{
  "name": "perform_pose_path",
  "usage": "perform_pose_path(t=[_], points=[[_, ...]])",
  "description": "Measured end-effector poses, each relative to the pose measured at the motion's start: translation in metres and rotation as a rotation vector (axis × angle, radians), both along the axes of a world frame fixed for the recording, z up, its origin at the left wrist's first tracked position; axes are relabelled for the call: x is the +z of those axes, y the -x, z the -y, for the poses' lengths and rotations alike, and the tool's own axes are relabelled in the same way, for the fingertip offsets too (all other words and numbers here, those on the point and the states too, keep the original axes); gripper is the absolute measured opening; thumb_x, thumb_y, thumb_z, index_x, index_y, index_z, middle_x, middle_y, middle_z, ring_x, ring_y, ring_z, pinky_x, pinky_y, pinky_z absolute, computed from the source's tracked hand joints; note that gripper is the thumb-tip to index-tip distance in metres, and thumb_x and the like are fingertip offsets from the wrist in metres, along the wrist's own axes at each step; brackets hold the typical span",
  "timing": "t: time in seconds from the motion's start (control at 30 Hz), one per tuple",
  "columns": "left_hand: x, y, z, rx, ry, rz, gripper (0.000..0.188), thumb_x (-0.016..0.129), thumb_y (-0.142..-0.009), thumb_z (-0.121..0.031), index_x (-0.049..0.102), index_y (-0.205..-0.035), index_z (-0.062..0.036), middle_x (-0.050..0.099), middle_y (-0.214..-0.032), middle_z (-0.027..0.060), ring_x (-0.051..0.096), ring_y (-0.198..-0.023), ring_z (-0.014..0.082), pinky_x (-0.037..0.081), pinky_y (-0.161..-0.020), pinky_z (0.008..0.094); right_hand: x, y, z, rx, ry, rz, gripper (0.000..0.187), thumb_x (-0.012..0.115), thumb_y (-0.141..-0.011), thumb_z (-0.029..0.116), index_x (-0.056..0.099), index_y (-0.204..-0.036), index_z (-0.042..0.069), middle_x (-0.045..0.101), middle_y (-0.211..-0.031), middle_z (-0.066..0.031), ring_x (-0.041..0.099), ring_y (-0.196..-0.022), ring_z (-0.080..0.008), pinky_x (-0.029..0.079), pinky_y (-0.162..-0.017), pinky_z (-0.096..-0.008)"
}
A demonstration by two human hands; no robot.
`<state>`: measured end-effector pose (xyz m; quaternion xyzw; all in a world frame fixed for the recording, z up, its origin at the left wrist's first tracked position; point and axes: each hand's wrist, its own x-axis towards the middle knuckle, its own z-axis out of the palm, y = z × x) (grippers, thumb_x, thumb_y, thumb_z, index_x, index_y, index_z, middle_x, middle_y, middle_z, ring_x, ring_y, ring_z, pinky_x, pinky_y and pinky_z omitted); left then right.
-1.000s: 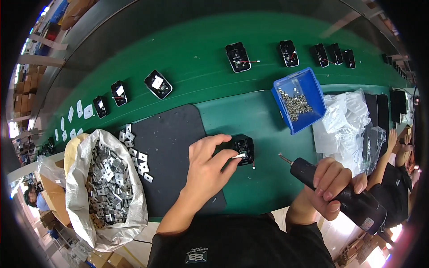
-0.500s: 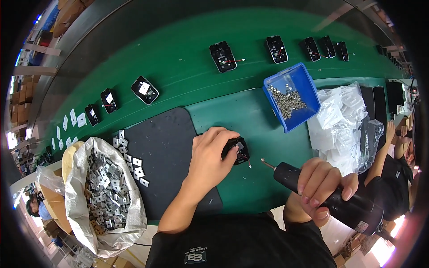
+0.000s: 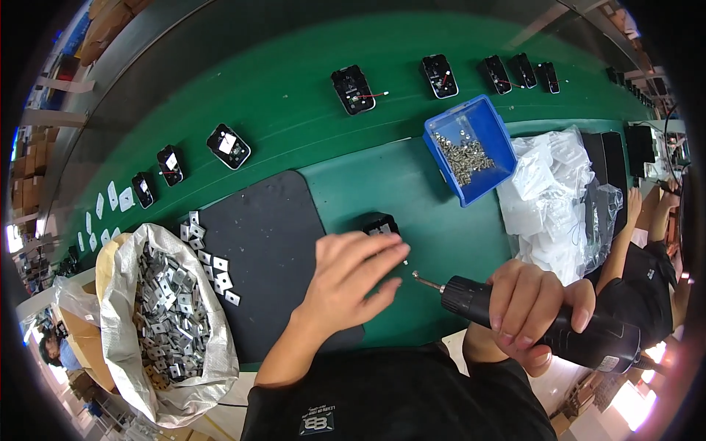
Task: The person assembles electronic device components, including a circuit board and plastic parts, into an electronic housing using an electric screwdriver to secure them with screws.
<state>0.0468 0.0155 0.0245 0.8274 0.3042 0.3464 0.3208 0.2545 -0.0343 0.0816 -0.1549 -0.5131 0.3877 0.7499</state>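
Note:
My right hand (image 3: 540, 305) is wrapped round a black electric screwdriver (image 3: 581, 339), its bit pointing left. A small screw (image 3: 416, 274) appears to sit at the tip of the bit. My left hand (image 3: 349, 283) has its fingers stretched out and apart, with nothing seen in them. Just beyond those fingers, a black plastic housing (image 3: 376, 221) rests on the green work mat (image 3: 434, 239). The fingers partly hide it, and whether they touch it I cannot tell. A small white connector shows near the housing's lower right.
Beyond the mat stands a blue bin (image 3: 482, 187) of screws. Plastic bags (image 3: 548, 198) of white parts lie right of it. At left are a black pad (image 3: 261, 242), loose metal plates (image 3: 220, 279) and a white sack (image 3: 121, 323) of plates. More black housings (image 3: 353, 90) line the green belt.
My left hand has let go of the housing and drawn nearer to me, its fingers spreading. The screwdriver has swung flatter, its tip moving slightly left and down in the picture.

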Motion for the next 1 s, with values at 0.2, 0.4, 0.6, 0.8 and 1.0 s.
perform_pose_path(t=[0.2,0.4,0.6,0.8,1.0], points=[[-0.008,-0.011,0.012,-0.053,-0.046,0.151,0.036,0.081,-0.062,-0.020,0.071,-0.094,-0.0061,0.071,-0.092,0.0023,0.062,-0.075,0.0163,0.039,-0.067,0.0291,0.009,0.009,0.001,0.004,0.007,-0.036,0.045,0.072,-0.079,0.011,0.046,-0.115,0.015,0.059,-0.066,0.0048,0.056,-0.053,-0.0036,0.050,-0.054,-0.0180],[-0.008,-0.009,0.012,-0.073,0.010,0.240,0.022,0.080,-0.065,-0.008,0.072,-0.086,-0.0056,0.071,-0.084,0.0022,0.062,-0.070,0.0154,0.039,-0.064,0.0288,0.011,0.010,0.005,0.005,0.015,-0.071,0.045,0.074,-0.079,0.010,0.047,-0.114,0.015,0.058,-0.064,0.0049,0.055,-0.052,-0.0040,0.049,-0.053,-0.0180],[-0.004,-0.003,0.026,-0.059,0.267,0.281,0.020,0.079,-0.067,-0.003,0.071,-0.085,-0.0044,0.071,-0.079,0.0034,0.061,-0.061,0.0147,0.040,-0.058,0.0279,0.008,0.004,0.006,0.095,-0.054,-0.102,0.044,0.069,-0.083,0.008,0.043,-0.117,0.016,0.061,-0.072,-0.0015,0.062,-0.058,-0.0132,0.054,-0.058,-0.0257],[-0.003,0.001,0.024,-0.110,0.216,0.293,0.020,0.083,-0.068,-0.015,0.070,-0.080,-0.0058,0.070,-0.075,0.0016,0.060,-0.059,0.0139,0.039,-0.058,0.0276,0.006,0.007,0.004,0.182,-0.035,-0.129,0.042,0.069,-0.084,0.007,0.043,-0.116,0.016,0.061,-0.072,-0.0027,0.063,-0.060,-0.0141,0.054,-0.058,-0.0263],[-0.003,0.005,0.023,-0.114,0.108,0.239,0.023,0.083,-0.066,-0.019,0.067,-0.075,-0.0064,0.064,-0.071,0.0016,0.059,-0.061,0.0155,0.040,-0.059,0.0282,0.004,0.009,0.003,0.229,-0.067,-0.147,0.041,0.069,-0.085,0.008,0.042,-0.116,0.016,0.061,-0.071,-0.0025,0.063,-0.061,-0.0142,0.054,-0.057,-0.0268]])
